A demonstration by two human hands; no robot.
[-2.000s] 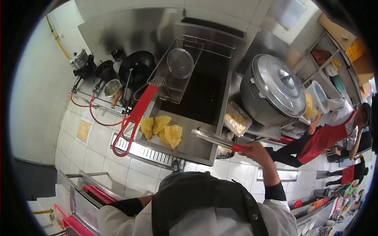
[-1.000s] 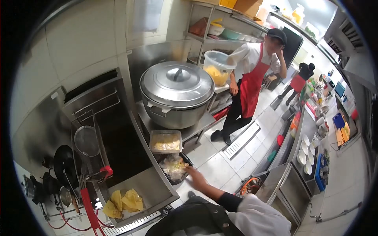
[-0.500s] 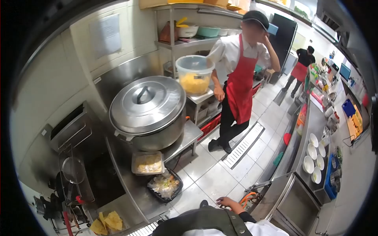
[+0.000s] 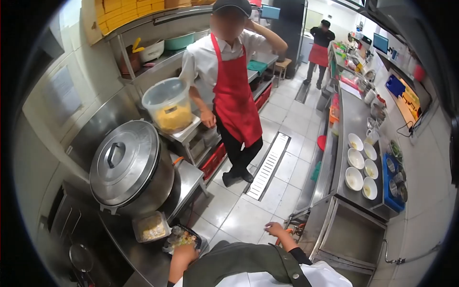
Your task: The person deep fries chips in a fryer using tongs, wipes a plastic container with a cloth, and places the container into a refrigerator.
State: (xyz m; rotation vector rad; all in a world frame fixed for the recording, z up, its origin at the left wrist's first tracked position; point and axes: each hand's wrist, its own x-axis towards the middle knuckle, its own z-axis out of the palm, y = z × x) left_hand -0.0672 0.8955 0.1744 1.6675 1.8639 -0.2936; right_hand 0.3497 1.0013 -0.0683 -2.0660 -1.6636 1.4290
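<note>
My left hand (image 4: 185, 254) is at the near edge of a black tray (image 4: 200, 239) and partly covers it. Clear plastic and mixed food scraps (image 4: 182, 237) lie in the tray. The fingers of that hand are too indistinct to show a grip. My right hand (image 4: 274, 229) hangs over the floor beside the counter's front, fingers loosely apart and holding nothing. Just beyond the black tray sits a clear plastic container (image 4: 152, 226) of pale yellow food.
A large lidded pot (image 4: 129, 165) stands on the left bench. Beside it, a clear tub (image 4: 167, 106) holds yellow food. A person in a red apron (image 4: 234, 95) stands ahead; another is farther back. Several white bowls (image 4: 355, 160) and a blue tray (image 4: 393, 201) occupy the right counter.
My view has swung right, so things appear farther left. My left hand has come into view at the black tray. My right hand still hangs low beside the counter.
</note>
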